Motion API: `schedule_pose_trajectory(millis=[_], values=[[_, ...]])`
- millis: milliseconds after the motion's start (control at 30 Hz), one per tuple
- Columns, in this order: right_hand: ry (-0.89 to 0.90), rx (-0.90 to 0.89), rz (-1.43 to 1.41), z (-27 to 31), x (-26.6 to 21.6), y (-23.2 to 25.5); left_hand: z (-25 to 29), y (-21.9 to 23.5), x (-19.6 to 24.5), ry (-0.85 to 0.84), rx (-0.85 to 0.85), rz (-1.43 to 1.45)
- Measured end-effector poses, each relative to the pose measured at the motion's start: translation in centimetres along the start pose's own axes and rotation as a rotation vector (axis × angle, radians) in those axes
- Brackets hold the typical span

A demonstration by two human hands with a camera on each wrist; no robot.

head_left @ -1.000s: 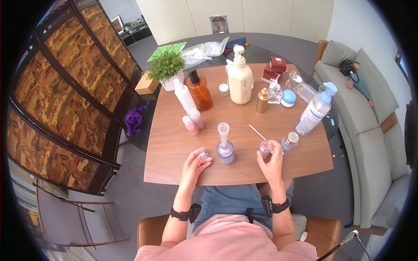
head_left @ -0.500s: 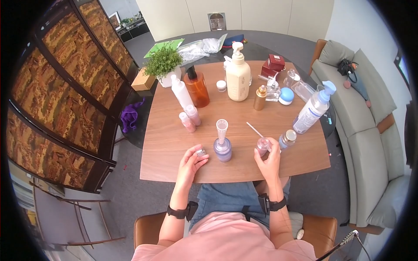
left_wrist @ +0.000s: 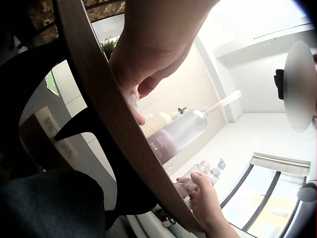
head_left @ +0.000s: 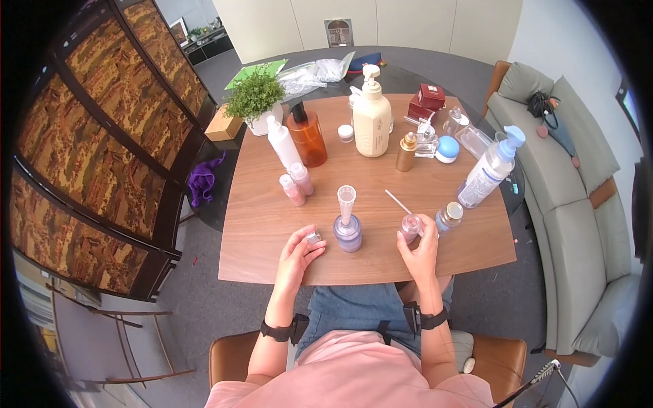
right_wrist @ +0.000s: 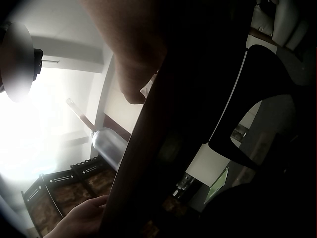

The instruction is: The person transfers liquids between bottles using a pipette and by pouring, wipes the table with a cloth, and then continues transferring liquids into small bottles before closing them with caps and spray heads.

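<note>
Near the front edge of the table (head_left: 272, 265), my left hand (head_left: 298, 251) holds a small clear-and-silver cap (head_left: 313, 237) between thumb and fingers. My right hand (head_left: 420, 251) grips a small pink transparent bottle (head_left: 410, 226) that stands upright. Between the hands is a purple translucent bottle (head_left: 347, 238), with a clear funnel (head_left: 346, 197) rising from its neck. The left wrist view shows that purple bottle (left_wrist: 183, 134) too, beyond my left fingers. A thin white stick (head_left: 398, 201) slants away just behind the pink bottle.
Right of my right hand stands a jar with a metallic lid (head_left: 449, 215), then a blue-topped pump bottle (head_left: 486, 173). Two small pink bottles (head_left: 294, 190) stand to the left. Farther back are a cream pump bottle (head_left: 372, 126), an amber bottle (head_left: 309, 139) and a potted plant (head_left: 257, 102).
The head view has shifted slightly, moving the whole scene a little up and left. Both hands keep the same holds, and the bottles stand where they were on the table.
</note>
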State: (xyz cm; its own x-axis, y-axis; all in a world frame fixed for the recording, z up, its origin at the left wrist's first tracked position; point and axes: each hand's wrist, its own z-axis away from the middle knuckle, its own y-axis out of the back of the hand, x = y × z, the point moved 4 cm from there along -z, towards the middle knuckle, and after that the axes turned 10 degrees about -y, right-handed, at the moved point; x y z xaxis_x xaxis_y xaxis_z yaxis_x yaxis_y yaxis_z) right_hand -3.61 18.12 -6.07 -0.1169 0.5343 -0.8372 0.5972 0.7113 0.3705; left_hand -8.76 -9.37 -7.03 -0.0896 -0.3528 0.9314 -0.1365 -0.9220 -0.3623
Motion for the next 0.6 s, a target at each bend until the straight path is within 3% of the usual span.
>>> schedule_pose_trajectory(millis=[600], values=[[0.012, 0.011, -0.002, 0.03, 0.21, -0.08, 0.03, -0.11, 0.11, 0.0, -0.01, -0.007]])
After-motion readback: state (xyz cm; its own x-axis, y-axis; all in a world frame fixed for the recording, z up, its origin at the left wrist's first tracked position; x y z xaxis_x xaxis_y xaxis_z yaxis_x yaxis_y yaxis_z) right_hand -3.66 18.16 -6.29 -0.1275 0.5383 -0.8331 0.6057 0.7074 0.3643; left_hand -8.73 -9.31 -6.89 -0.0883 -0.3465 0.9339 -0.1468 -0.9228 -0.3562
